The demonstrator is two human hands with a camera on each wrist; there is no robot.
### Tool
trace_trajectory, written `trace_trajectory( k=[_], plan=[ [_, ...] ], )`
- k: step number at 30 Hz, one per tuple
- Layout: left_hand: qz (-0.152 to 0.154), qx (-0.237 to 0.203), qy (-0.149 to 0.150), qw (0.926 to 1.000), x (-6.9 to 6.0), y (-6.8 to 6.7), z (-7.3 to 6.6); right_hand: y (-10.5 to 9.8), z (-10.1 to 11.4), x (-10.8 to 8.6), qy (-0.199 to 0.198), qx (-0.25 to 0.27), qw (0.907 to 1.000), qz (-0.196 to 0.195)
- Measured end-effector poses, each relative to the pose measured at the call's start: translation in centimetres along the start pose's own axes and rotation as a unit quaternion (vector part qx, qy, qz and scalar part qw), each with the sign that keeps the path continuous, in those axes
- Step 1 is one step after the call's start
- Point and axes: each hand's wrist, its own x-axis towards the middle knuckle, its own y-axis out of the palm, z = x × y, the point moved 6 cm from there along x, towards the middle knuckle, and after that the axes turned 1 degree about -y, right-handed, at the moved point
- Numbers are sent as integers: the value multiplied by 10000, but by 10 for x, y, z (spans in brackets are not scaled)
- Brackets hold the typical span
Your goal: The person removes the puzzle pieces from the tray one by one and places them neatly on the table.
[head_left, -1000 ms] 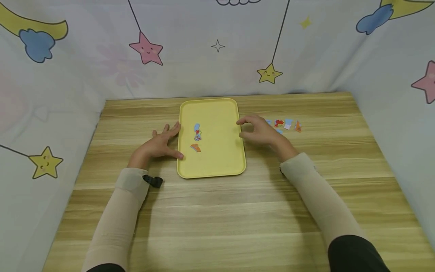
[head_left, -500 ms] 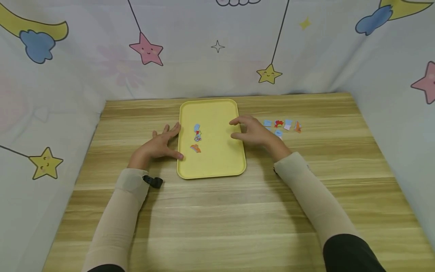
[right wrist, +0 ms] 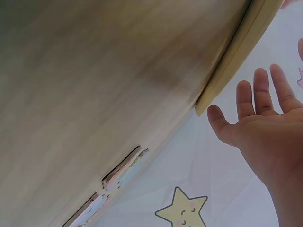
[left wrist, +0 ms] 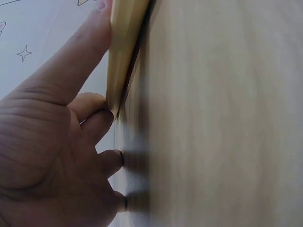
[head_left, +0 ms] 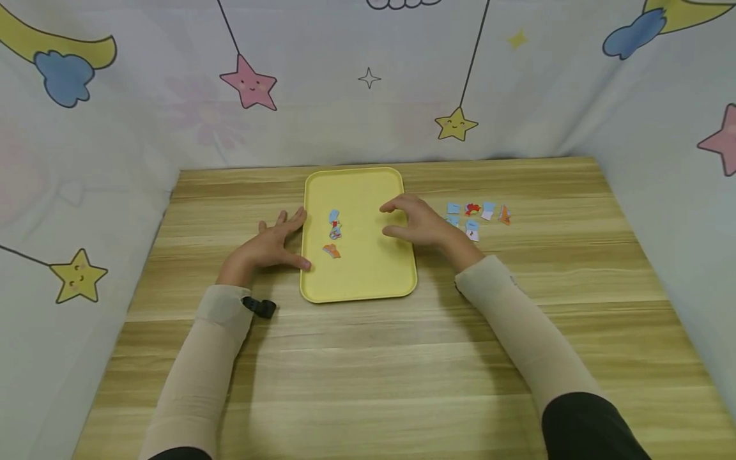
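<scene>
A yellow tray (head_left: 368,275) lies on the wooden table. The left hand (head_left: 266,248) rests against its left side, thumb on the rim and fingers spread; in the left wrist view the left hand (left wrist: 52,142) touches the tray wall (left wrist: 124,47). Over the tray's right part hovers the right hand (head_left: 420,223), thumb and index apart, holding nothing; the right wrist view shows the right hand (right wrist: 279,137) beside the tray edge (right wrist: 236,56). On the tray's left half are small blue-and-red pieces (head_left: 335,225) in a short column, with an orange piece (head_left: 331,251) just below them.
Several small picture pieces lie on the table right of the tray, among them a red one (head_left: 473,209), a blue-and-white one (head_left: 472,230) and an orange one (head_left: 505,214). A white curtain (head_left: 322,121) with printed stars stands behind the table.
The right hand has moved left, from the tray's right edge to above its right part, uncovering more of the loose pieces on the table. The left hand has stayed in place.
</scene>
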Motion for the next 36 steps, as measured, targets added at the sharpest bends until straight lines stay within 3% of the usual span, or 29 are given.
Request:
trace_trajectory(
  k=[8, 14, 36],
  plan=[
    [-43, -97, -70, 9999, -3, -1, 6, 13, 8, 12, -65, 1, 9999, 161],
    [-39, -66, -27, 10000, -3, -2, 3, 17, 12, 16, -106, -368, 9992, 142],
    [-19, -49, 79, 10000, 1, -1, 0, 34, 25, 35, -108, -629, 9974, 344]
  ],
)
